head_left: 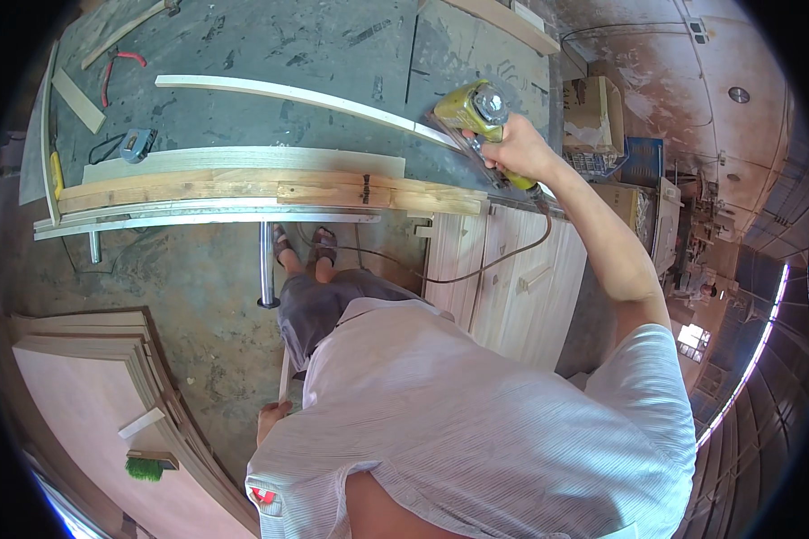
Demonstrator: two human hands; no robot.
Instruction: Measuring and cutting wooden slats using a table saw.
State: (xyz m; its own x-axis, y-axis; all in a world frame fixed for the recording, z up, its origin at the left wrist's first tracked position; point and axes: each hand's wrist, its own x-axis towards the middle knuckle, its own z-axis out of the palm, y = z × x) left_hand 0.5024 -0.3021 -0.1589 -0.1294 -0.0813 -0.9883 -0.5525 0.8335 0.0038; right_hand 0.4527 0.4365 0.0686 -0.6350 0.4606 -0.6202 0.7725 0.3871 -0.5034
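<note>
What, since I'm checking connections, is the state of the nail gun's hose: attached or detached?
Attached: the brown hose meets the handle's end on the nail gun in the right hand. Air on or off: cannot tell.

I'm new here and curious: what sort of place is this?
Probably a woodworking shop: the right hand holds what looks like a nail gun, a long pale strip lies on the workbench, and panels are stacked at the left.
</note>
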